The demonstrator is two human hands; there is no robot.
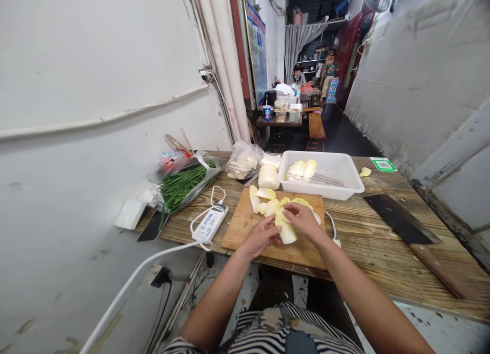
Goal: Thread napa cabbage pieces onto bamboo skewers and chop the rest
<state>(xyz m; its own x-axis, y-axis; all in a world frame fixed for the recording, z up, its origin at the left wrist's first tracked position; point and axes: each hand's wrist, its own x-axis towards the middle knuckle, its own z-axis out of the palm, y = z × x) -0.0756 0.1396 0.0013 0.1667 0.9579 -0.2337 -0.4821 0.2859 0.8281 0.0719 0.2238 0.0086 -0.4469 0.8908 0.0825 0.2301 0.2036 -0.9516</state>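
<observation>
Over the wooden cutting board (pixel 241 226), both hands hold one napa cabbage leaf (pixel 286 232), its white stem end pointing toward me. My left hand (pixel 262 236) grips the leaf's left edge with thumb and fingers. From the right, my right hand (pixel 300 219) pinches its yellow upper part. Behind the fingers, several loose cabbage leaves (pixel 265 194) lie spread on the board. A white plastic tub (pixel 344 191) beyond the board holds cabbage pieces (pixel 302 169) and thin metal skewers (pixel 327 179). A cut chunk of cabbage (pixel 268 176) stands left of the tub.
At right lies a cleaver (pixel 400 219) with a wooden handle. To the left are a white power strip (pixel 210 224) with its cable and bagged green chives (pixel 184 185). A clear bag of pale slices (pixel 245 160) sits at the back. Farther off, a person (pixel 298 76) sits at a table.
</observation>
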